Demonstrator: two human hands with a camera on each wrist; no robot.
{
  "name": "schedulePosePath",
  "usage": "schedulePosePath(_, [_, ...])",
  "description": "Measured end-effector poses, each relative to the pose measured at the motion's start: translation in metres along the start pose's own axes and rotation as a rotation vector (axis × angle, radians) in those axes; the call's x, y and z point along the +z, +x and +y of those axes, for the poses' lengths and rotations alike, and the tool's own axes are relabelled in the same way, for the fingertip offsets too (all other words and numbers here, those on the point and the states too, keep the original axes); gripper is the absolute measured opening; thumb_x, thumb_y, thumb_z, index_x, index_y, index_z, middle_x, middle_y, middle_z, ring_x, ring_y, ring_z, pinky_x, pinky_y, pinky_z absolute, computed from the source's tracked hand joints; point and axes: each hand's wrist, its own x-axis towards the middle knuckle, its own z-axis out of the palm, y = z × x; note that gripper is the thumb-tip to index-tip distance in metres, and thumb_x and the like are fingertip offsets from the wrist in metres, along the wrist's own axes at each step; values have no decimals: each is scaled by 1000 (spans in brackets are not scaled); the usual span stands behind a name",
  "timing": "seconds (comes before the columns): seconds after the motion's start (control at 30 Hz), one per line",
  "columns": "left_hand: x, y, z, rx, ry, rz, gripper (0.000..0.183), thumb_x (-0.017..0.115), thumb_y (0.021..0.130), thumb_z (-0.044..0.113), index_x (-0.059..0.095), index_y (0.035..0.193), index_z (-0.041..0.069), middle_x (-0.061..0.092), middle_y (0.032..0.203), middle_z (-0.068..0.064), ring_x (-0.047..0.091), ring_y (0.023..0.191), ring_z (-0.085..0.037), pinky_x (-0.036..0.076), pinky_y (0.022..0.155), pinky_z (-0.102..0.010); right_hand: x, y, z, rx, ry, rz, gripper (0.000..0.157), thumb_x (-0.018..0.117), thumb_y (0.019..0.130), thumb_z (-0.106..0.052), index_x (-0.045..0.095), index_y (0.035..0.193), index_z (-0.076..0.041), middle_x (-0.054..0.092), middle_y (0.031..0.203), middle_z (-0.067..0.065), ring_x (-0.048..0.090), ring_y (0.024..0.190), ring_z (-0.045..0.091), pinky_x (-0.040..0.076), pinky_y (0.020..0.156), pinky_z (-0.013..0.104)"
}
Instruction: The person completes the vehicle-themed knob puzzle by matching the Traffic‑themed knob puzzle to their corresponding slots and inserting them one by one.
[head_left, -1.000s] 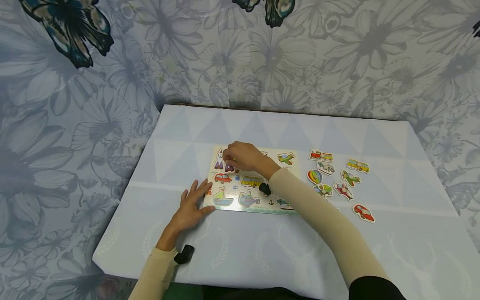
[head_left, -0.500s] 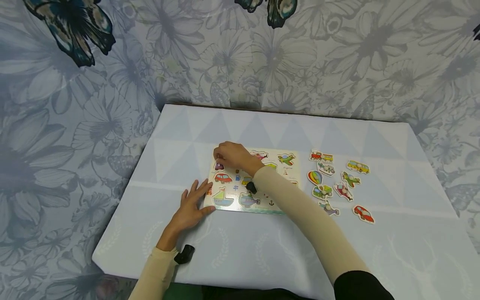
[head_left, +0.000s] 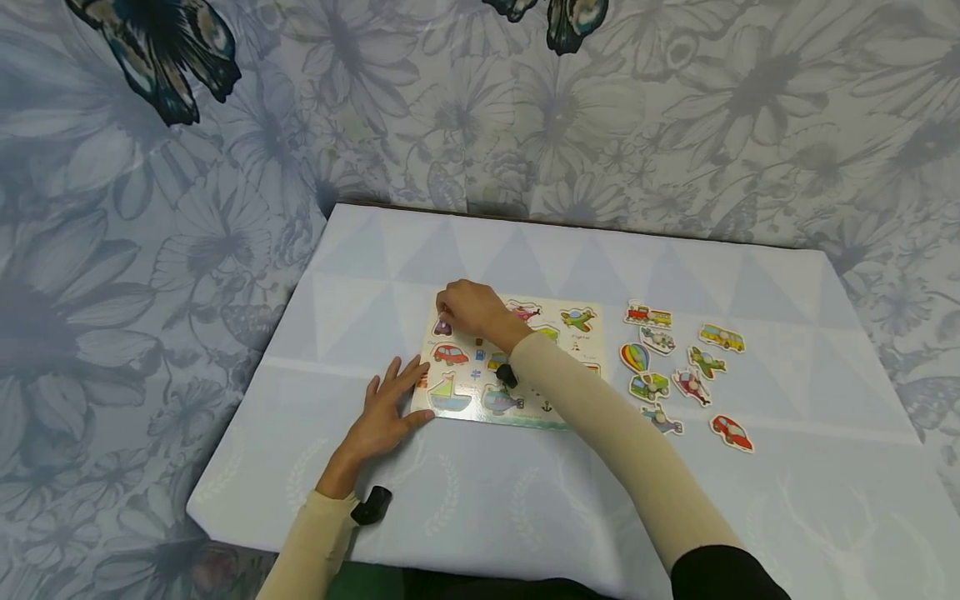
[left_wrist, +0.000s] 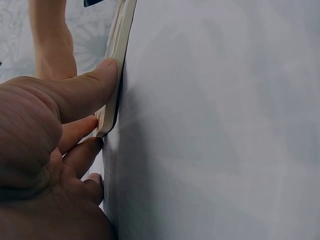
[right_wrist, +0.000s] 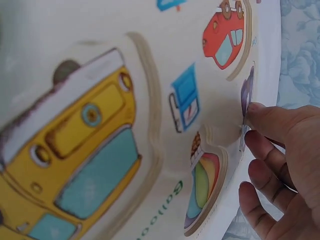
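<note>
A wooden picture puzzle board (head_left: 594, 342) with printed vehicles and cut-out recesses lies on the table. My left hand (head_left: 382, 421) rests at its left edge with fingers spread, the thumb (left_wrist: 107, 75) against the board's near side. At the board's far left corner, my right hand (head_left: 478, 312) pinches a thin purple rocket piece (right_wrist: 246, 95) between thumb and index finger, over the rocket's spot. Its other fingers are bent loosely. The hand covers most of the rocket in the head view. Near it, the right wrist view shows the printed red car (right_wrist: 225, 42) and balloon (right_wrist: 206, 185).
Right of the board lie several loose pieces, among them a train (head_left: 648, 315), a yellow bus (head_left: 722, 337), a balloon piece (head_left: 634, 357), a green truck (head_left: 648, 387) and a red car piece (head_left: 731, 433). A patterned cloth (head_left: 525, 500) covers the table.
My right hand has shifted left with the rocket piece, from beside the printed rocket to over it. The left hand has stayed on the board's edge. Loose pieces behind the right sleeve now show.
</note>
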Motion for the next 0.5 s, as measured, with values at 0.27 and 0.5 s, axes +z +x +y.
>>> schedulePosePath(0.27, [1, 2, 0, 1, -1, -1, 77, 77, 86, 12, 40, 153, 6, 27, 163, -20, 3, 153, -47, -7, 116, -69, 4, 1, 3, -4, 10, 20, 13, 59, 101, -29, 69, 100, -20, 63, 98, -2, 56, 86, 14, 52, 76, 30])
schedulePosePath(0.5, [1, 1, 0, 5, -7, -4, 76, 77, 86, 12, 41, 152, 5, 27, 163, -21, 3, 153, -47, -7, 115, -69, -1, -6, 6, 3, 23, 6, 25, 58, 102, -32, 64, 124, -22, 65, 110, -1, 60, 96, 16, 54, 81, 34])
